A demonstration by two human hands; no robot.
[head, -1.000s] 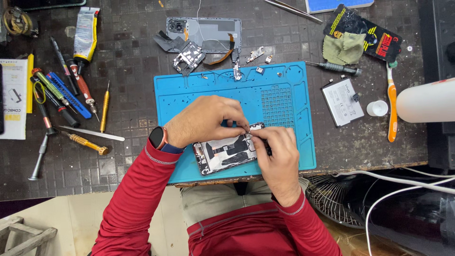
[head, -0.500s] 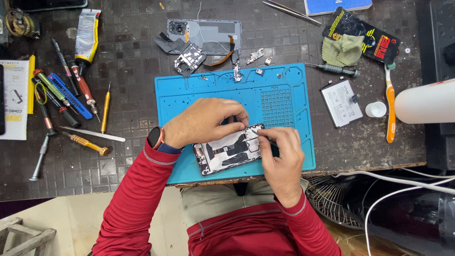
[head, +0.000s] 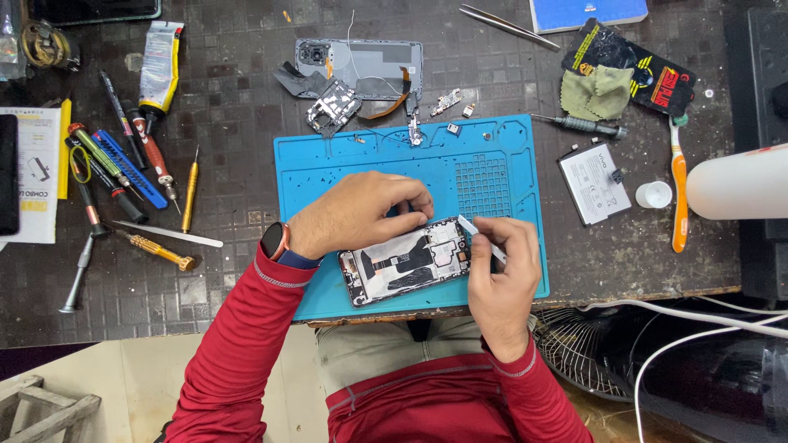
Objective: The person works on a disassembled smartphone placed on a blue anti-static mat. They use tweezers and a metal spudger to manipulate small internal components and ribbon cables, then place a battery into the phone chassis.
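Head view: an opened phone [head: 406,262] is being steadied on the blue mat [head: 369,156] by the left hand [head: 357,213], while a white pry tool [head: 480,238] is being pinched against its right edge by the right hand [head: 501,267].

Phone repair workshop, blue repair mat [head: 328,164], scattered screwdrivers [head: 123,176], loose phone parts [head: 332,107], tweezers [head: 509,26]

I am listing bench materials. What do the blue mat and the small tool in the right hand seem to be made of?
Blue mat: probably silicone or rubber, matte, with moulded compartments. Pale tool in the right hand: possibly plastic; too small to be sure.
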